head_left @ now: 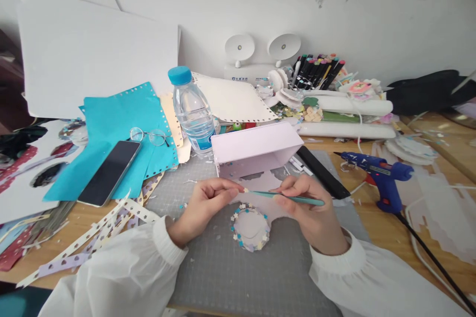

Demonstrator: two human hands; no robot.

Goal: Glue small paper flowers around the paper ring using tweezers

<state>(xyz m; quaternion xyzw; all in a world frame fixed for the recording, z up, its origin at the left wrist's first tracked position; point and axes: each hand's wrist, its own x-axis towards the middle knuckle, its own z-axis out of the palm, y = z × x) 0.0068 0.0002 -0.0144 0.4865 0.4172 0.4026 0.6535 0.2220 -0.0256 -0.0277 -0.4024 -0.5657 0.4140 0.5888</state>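
Note:
My right hand (pixel 307 203) is closed around a pair of teal tweezers (pixel 308 200), whose tip points left. At that tip is a tiny pale piece (pixel 246 190), too small to name for certain. The thumb and forefinger of my left hand (pixel 208 203) pinch together right beside it; whether they grip the piece I cannot tell. Just below both hands a round wreath (pixel 251 246), edged with small blue, white and cream flowers, lies on the grey cutting mat (pixel 223 282). Behind them stands an open pale lilac box (pixel 256 143), with a cut lilac sheet (pixel 277 213) in front.
A blue glue gun (pixel 386 171) with its cord lies at the right. Left are a water bottle (pixel 193 114), a phone (pixel 109 173) and glasses (pixel 150 136) on turquoise paper (pixel 119 119). Punched paper strips (pixel 85 242) spread nearby. Markers (pixel 318 72) stand at the back.

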